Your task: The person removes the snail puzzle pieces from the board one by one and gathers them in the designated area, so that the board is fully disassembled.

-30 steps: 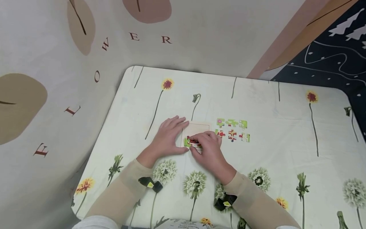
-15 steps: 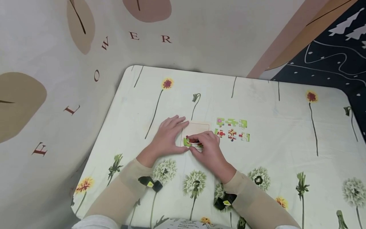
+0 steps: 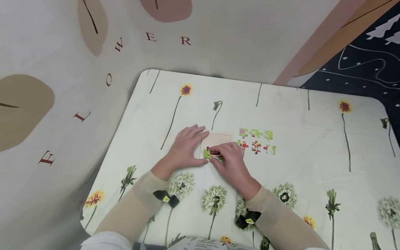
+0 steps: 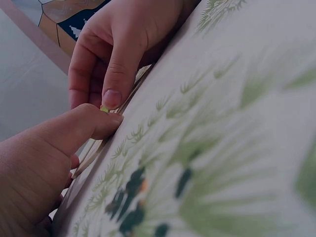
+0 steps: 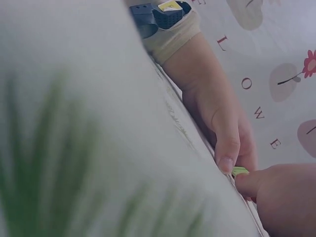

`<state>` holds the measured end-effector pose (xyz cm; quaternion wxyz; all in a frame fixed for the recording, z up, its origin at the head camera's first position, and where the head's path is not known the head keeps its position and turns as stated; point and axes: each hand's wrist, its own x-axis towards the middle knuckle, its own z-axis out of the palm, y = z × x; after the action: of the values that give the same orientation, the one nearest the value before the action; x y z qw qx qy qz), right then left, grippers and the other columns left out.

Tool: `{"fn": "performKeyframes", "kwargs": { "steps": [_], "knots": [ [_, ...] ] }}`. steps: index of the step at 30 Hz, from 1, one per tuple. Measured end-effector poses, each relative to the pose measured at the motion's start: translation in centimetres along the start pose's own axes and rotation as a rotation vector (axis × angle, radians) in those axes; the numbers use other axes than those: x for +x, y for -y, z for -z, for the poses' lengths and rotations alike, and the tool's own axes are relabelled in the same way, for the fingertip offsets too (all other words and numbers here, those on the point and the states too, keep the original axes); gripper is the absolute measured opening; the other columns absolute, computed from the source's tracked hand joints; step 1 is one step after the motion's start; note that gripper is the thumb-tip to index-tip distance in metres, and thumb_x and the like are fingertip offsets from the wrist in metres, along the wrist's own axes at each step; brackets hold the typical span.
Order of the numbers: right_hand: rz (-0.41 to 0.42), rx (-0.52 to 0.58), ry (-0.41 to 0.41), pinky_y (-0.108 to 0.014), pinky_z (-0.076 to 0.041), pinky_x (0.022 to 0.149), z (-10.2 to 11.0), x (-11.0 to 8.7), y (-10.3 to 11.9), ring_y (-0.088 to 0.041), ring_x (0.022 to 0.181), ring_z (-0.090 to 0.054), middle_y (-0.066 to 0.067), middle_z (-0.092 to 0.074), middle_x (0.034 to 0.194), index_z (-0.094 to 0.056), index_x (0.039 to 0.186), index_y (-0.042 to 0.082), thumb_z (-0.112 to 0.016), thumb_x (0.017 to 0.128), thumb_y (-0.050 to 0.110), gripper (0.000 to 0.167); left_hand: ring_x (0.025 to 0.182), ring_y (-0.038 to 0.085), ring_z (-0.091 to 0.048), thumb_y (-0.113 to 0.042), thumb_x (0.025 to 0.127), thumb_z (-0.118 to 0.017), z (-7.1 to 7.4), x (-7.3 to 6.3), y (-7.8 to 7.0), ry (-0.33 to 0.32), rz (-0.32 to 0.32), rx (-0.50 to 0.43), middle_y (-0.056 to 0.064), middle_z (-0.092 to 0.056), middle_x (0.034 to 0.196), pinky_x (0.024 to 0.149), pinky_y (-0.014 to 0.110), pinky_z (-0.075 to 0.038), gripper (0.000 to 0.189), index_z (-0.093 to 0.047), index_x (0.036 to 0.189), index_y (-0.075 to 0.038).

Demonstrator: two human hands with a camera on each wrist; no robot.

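Observation:
A pale wooden puzzle tray lies flat on the table, colourful green and red pieces along its near edge. My left hand rests at the tray's left side, fingers extended past its upper left corner and thumb at the near corner. Bent over the tray's near part, my right hand pinches a puzzle piece between thumb and fingers; much of it is hidden under them. In the left wrist view, a sliver of green shows between the right thumb and the left thumb.
Two rows of loose puzzle pieces lie just right of the tray. The table wears a flower-print cloth. A printed fabric wall stands along its far and left edges.
The whole head view shifts slightly right. Both hands keep almost the same places at the tray, and the right fingers stay on the piece. The loose pieces have not moved.

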<state>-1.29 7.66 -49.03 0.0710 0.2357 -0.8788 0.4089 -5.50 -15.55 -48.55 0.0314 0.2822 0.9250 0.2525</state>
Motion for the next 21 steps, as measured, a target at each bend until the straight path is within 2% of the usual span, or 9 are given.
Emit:
{"fn": "performKeyframes", "kwargs": {
  "steps": [7,14,21],
  "knots": [
    [0.0,-0.031,-0.006,-0.062,-0.032,0.102,1.3,-0.8,-0.7,-0.03,0.117,-0.055,0.001,-0.074,0.119,-0.076,0.123,0.016,-0.086,0.092,0.012,0.033,0.16,0.034,-0.023,-0.055,0.079,-0.085,0.1,0.1,0.0,0.02,0.011,-0.004,0.009,-0.039,0.169,0.13,0.056,-0.012,0.101,-0.048,0.162,-0.012],
    [0.005,0.023,-0.069,-0.055,-0.035,0.101,2.2,-1.4,-2.0,-0.031,0.111,-0.055,-0.003,-0.075,0.115,-0.075,0.121,0.009,-0.086,0.09,0.006,0.033,0.16,0.035,-0.023,-0.053,0.078,-0.086,0.2,0.1,-0.1,0.028,0.016,-0.004,0.01,-0.039,0.169,0.13,0.056,-0.012,0.101,-0.048,0.162,-0.011],
    [0.018,0.035,-0.067,-0.056,-0.032,0.105,2.6,-1.5,-2.1,-0.032,0.115,-0.054,-0.003,-0.074,0.114,-0.075,0.121,0.01,-0.086,0.09,0.009,0.033,0.16,0.034,-0.023,-0.053,0.079,-0.086,0.1,0.2,0.0,0.032,0.016,0.003,0.009,-0.039,0.169,0.13,0.056,-0.012,0.1,-0.048,0.162,-0.012]
  ]
}}
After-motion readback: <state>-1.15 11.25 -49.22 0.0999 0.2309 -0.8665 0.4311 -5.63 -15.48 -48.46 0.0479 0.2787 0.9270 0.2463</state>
